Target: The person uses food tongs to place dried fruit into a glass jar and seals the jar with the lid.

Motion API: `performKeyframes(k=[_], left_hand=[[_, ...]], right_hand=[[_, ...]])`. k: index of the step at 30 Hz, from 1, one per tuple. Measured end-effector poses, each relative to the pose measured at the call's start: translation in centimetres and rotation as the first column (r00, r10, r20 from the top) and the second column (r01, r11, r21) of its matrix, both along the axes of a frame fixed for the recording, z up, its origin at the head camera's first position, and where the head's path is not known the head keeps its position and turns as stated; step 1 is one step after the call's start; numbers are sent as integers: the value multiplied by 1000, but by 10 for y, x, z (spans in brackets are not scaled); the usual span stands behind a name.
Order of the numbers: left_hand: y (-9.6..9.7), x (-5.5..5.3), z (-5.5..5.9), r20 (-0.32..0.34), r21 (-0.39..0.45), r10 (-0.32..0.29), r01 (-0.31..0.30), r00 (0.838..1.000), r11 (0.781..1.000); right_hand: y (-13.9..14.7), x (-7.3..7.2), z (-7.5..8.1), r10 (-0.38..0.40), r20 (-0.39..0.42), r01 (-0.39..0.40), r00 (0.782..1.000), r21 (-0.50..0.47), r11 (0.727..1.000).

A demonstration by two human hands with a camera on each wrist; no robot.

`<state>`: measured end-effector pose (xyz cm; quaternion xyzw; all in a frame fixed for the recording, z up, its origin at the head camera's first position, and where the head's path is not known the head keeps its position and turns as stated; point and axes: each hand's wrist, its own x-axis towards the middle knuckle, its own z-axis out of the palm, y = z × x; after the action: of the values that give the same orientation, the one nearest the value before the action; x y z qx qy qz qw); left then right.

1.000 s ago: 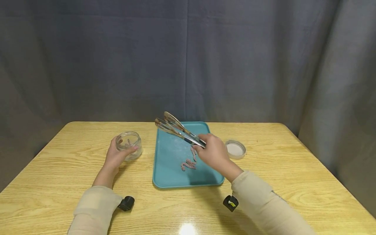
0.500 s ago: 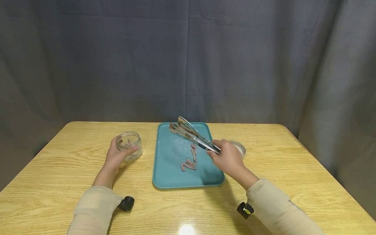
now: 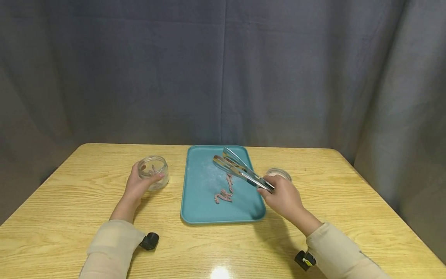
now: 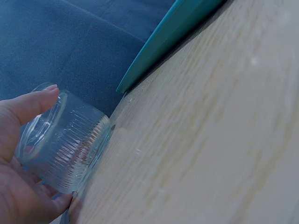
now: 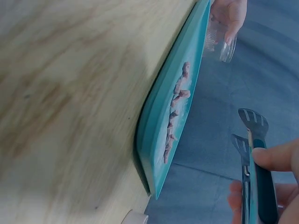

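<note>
My left hand [image 3: 137, 184] grips a clear glass jar [image 4: 70, 140] from its left side; the jar stands upright on the table with a few pinkish strips inside. My right hand [image 3: 283, 195] holds metal tongs [image 3: 240, 170] by their dark-covered handles, above the right part of a teal tray [image 3: 198, 209]. The tongs' two ends are spread apart with nothing between them. Pinkish meat strips [image 3: 223, 195] lie on the tray beneath and left of the tongs. In the right wrist view, the thumb presses on the tongs' handle [image 5: 266, 191].
A round jar lid [image 3: 280, 173] lies right of the tray, partly hidden behind my right hand. The wooden table [image 3: 174, 252] ends at a dark grey curtain [image 3: 156, 77] at the back.
My right hand has moved right and nearer to me with the tongs, from beyond the tray's left edge to its right part. The left hand and jar have stayed in place.
</note>
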<state>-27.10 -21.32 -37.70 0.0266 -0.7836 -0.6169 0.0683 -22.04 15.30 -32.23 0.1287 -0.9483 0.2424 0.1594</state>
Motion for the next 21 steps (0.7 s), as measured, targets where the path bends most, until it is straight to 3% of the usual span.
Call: performKeyframes(k=[21], left_hand=[[1, 1, 0, -18, 24, 2, -2, 1000, 1000]], right_hand=[[16, 16, -17, 24, 25, -25, 999, 26, 999]])
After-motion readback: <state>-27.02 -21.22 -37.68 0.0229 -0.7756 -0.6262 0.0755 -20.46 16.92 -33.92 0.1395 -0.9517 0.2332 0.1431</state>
